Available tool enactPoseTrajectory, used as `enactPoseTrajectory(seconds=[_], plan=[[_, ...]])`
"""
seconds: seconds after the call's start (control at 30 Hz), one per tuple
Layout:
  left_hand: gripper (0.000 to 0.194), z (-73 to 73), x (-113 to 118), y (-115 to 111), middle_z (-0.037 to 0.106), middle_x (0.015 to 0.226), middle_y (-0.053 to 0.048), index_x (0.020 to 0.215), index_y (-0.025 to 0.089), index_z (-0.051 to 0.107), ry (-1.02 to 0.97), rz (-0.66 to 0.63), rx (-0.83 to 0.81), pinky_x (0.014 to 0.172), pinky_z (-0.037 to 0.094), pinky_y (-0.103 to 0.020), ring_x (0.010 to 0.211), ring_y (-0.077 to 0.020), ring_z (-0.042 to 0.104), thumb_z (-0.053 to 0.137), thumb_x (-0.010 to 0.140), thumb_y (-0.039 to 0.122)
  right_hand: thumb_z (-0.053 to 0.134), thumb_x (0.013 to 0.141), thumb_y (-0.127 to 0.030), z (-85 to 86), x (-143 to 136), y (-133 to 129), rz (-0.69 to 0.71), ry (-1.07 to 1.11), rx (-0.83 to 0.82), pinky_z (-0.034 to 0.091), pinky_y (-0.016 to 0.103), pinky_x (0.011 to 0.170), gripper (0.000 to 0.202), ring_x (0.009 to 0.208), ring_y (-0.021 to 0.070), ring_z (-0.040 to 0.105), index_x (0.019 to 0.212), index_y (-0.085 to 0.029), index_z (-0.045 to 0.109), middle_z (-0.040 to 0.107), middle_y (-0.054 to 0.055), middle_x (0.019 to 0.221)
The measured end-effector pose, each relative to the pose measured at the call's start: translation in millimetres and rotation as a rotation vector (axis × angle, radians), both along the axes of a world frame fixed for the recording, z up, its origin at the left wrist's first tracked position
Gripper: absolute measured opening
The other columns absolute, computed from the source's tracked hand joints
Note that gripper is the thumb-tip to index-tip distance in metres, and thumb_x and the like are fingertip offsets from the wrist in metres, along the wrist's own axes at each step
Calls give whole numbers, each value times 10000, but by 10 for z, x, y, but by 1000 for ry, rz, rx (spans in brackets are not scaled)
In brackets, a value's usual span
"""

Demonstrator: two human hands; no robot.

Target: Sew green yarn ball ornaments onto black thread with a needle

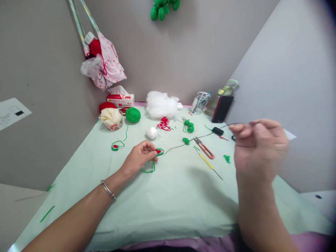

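Observation:
My left hand [144, 154] pinches a small red and green crocheted piece [159, 152] over the middle of the table. A green yarn tail [153, 168] hangs from it. From the piece a thin dark thread [178, 145] runs to the right, up to my right hand [256, 140], which is raised and slightly blurred with its fingers closed on the thread. Below the thread lie orange-handled snips [206, 148] and a yellow crochet hook [206, 161]. A black yarn bundle [217, 131] rests near my right hand.
Green yarn ball [133, 115], cream yarn in a cup [111, 119] and another red-green piece [114, 147] at left. White stuffing [161, 105], a glass of pens [200, 103], a phone [222, 109] and a bottle [226, 89] stand behind. White ball [152, 133] mid-table.

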State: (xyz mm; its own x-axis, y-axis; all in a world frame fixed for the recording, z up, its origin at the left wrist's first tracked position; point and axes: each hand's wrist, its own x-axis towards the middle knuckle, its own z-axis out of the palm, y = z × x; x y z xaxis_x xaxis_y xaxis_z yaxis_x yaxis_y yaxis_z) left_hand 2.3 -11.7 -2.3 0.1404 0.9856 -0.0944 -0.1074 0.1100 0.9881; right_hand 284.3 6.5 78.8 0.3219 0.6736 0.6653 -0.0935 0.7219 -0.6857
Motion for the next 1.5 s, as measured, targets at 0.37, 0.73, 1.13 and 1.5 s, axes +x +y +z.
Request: enactPoseTrajectory(seconds=[0.37,0.73,1.13,1.5], plan=[[267,-4,-5,-31,696,814,0,882,187,615,-60,-67,-13,802,518,-309,773,-162,699,791,790,365,514,995,-164,-499,-614,-180,12,-1321,171,403,268,596,213,719,145,531,884,-199,692,575,46,792],[256,12,-9,-58,695,841,1,886,180,626,-64,-89,-3,808,533,-309,778,-155,701,788,798,357,485,997,-132,-582,-648,-184,-70,-1455,202,297,274,565,252,685,144,442,801,-174,638,526,40,773],[240,-24,-47,-27,717,983,-37,979,171,691,-56,-222,-25,888,526,-332,906,-193,727,774,823,333,457,985,-92,-536,-596,-167,-8,-1475,208,308,247,574,262,660,123,421,791,-167,616,479,17,766],[207,41,-113,-22,749,859,-18,925,190,755,-89,-221,-84,781,542,-290,793,-169,725,818,780,325,492,918,-18,-541,-555,-174,-110,-1450,212,286,244,589,255,699,127,413,889,-206,661,505,18,802]])
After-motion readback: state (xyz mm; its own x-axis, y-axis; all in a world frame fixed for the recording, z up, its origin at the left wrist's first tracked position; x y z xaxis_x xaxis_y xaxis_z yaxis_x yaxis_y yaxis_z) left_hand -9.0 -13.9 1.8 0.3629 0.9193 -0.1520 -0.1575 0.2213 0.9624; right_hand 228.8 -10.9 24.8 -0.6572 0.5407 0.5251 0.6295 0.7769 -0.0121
